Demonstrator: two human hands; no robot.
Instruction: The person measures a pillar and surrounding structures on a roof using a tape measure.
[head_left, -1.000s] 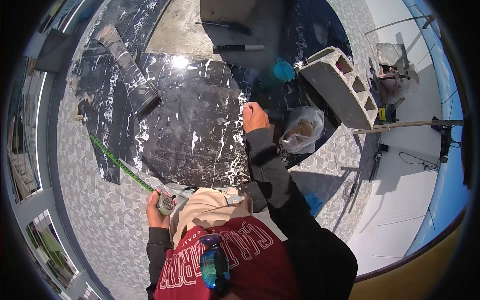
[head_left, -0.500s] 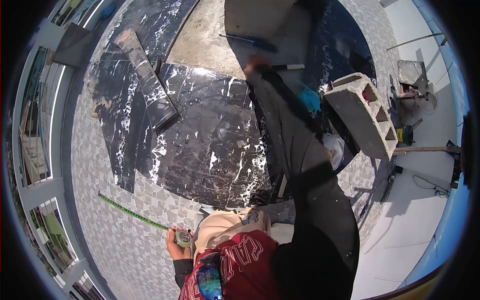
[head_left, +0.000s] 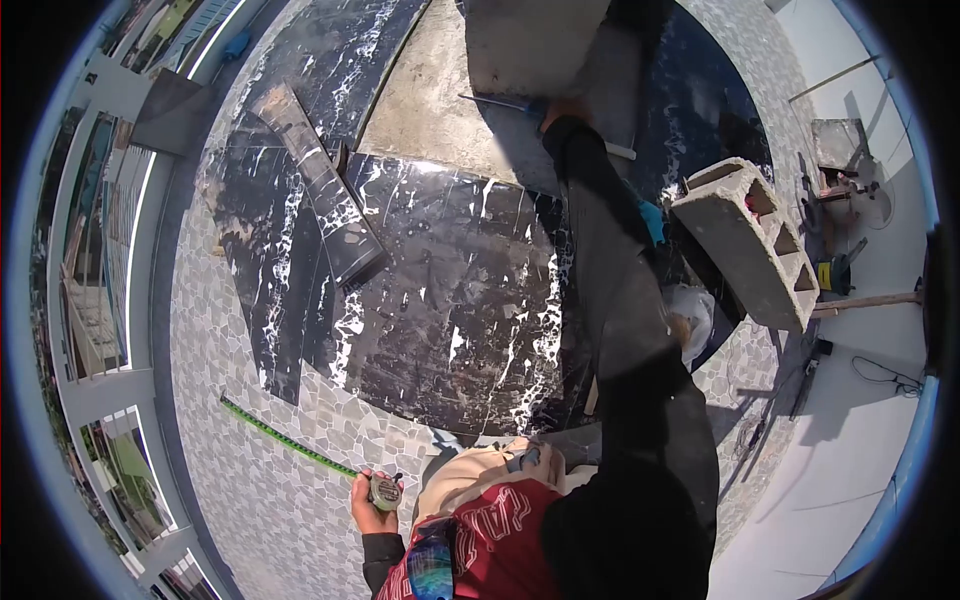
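Observation:
My left hand (head_left: pixel 368 510) is closed round a tape measure (head_left: pixel 386 491) by my lap. Its green blade (head_left: pixel 290 437) runs out over the stone-patterned floor toward the upper left. My right hand (head_left: pixel 567 110) reaches far forward, its fingers at the blue handle of a screwdriver (head_left: pixel 490 100), seemingly closed on it; shadow makes the grip hard to see. The screwdriver's thin shaft points left. Just beyond the fingers shows the pale end of a slim stick-like object (head_left: pixel 620 152), partly hidden by my sleeve.
A black, white-streaked sheet (head_left: pixel 440 300) spreads before me, with a narrow board (head_left: pixel 325 190) lying on it. To the right stands a hollow concrete block (head_left: pixel 745 250), near a clear plastic bag (head_left: pixel 692 318) and a blue item (head_left: pixel 652 220). A grey panel (head_left: pixel 530 50) is at the top.
My right hand has moved from beside the slim stick to the screwdriver's handle. My left hand still holds the tape measure with the blade out. The whole view has shifted slightly.

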